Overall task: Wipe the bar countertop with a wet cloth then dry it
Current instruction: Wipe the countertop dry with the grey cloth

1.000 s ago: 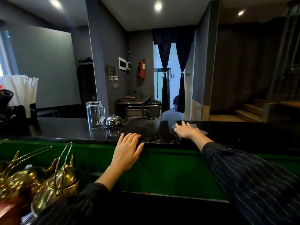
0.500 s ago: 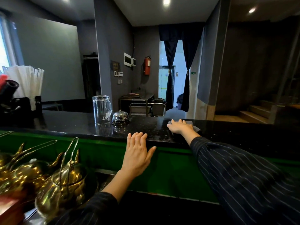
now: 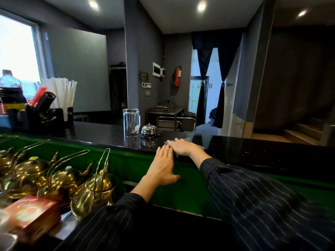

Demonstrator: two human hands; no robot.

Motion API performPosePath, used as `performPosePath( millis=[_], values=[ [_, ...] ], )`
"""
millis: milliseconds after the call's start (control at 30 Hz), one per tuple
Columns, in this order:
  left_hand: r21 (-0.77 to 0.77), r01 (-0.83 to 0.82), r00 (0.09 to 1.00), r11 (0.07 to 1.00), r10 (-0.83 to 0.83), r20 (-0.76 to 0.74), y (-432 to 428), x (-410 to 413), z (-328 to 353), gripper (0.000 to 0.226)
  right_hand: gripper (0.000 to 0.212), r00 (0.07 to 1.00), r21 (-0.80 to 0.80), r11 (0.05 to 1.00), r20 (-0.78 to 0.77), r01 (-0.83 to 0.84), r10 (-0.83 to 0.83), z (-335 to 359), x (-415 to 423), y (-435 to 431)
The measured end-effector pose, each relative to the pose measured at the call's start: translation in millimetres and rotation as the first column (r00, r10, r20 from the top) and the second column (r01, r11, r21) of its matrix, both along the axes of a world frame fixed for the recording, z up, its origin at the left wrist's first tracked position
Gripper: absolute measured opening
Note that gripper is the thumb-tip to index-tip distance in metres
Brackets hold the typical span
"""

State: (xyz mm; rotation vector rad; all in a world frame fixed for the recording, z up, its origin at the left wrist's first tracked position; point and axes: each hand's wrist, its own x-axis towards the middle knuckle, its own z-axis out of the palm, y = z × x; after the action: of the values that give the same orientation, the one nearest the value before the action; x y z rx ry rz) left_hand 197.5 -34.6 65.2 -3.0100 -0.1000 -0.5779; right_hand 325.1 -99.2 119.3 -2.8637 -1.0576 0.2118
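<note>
Far left of the bell (image 3: pixel 149 131) and below the worktop's level, a red box (image 3: pixel 30 217) lies beside a row of brass teapots (image 3: pixel 94 187); higher up, well left of the bell, white straws (image 3: pixel 60 96) stand in a dark holder on the black worktop (image 3: pixel 101 133); just left of the bell an upturned glass (image 3: pixel 131 122) stands on the stone. Just right of the bell and nearer the person, the left hand (image 3: pixel 163 165) lies with its grip released, fingers straight and together, their tips at the worktop's near edge and the palm over the green front panel (image 3: pixel 126 165); touching its fingertips, the right hand (image 3: pixel 183 147) presses flat (grip released too, fingers straight) on the grey cloth (image 3: pixel 187 140), which lies on the worktop just right of the bell, one corner showing beyond the fingertips; dark striped sleeves (image 3: pixel 253 192) cover both forearms.
</note>
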Motion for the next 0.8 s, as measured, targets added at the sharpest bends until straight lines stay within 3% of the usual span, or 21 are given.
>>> performPosePath(
  millis=[133,300,500,800],
  values=[
    [0.123,-0.047,0.999,0.991,0.048,-0.005,12.3,-9.7,-0.6,0.100,0.052,0.993,0.036,0.998,0.102,-0.058,0.054,-0.9,-22.4,-20.4],
    [0.036,-0.148,0.988,0.988,0.145,0.058,14.5,-10.5,-4.5,0.089,0.051,0.991,0.057,0.996,0.120,-0.070,0.063,-6.2,-31.3,-30.0],
    [-0.043,-0.090,0.993,0.995,0.093,0.077,18.2,-4.1,-5.7,0.093,0.054,0.999,0.025,0.999,0.005,-0.031,0.031,1.4,-11.9,-13.0],
    [-0.016,-0.102,0.977,0.995,0.097,-0.188,22.9,-2.1,16.7,0.106,0.055,1.000,-0.002,1.000,-0.012,-0.007,0.007,2.2,2.0,22.2]
  ],
)
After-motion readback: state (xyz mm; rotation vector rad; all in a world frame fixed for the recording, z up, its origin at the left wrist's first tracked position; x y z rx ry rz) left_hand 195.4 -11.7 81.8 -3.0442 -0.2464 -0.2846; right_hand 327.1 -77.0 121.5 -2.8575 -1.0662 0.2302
